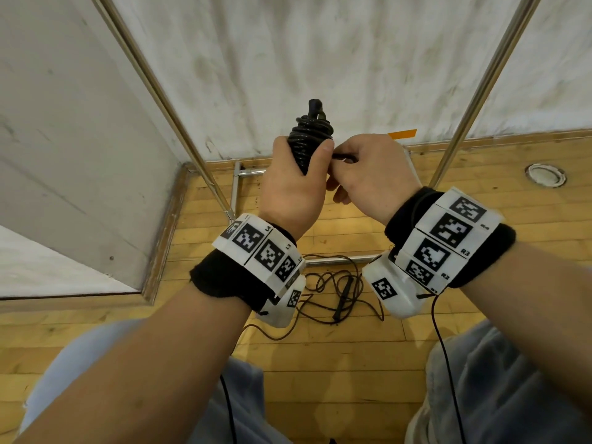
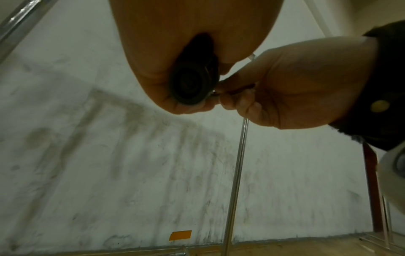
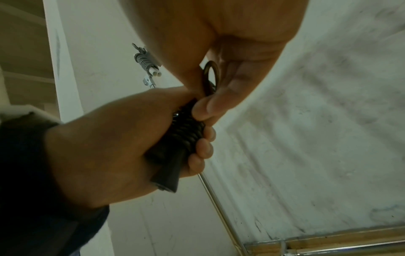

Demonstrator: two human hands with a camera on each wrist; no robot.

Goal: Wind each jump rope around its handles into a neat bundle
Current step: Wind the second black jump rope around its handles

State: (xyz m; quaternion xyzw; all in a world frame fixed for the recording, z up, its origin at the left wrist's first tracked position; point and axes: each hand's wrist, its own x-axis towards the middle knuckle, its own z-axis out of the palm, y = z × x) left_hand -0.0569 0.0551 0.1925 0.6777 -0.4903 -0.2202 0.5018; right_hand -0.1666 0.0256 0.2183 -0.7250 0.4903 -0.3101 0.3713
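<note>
- Left hand (image 1: 290,184) wrapped around the black jump-rope bundle (image 1: 310,136), fingers (image 3: 202,147) curled over the wound coils, thumb pressed on their front; judged a clamp to stop the turns from springing loose.
- Bundle held upright at chest height in front of the stained wall (image 1: 320,59), handle ends (image 3: 166,180) poking below the fist, so the coils stayed reachable from the side.
- Right hand (image 1: 368,177) just beside it, touching, fingertips (image 3: 208,107) pinched on the last short loop of cord (image 3: 211,72); probably there to tuck the tail under a turn and lock the wrap.
- Winding judged nearly complete for this rope.
- Second jump rope (image 1: 339,296) loose and tangled on the wooden floor (image 1: 352,363) below the wrists, unwound, presumably next.
</note>
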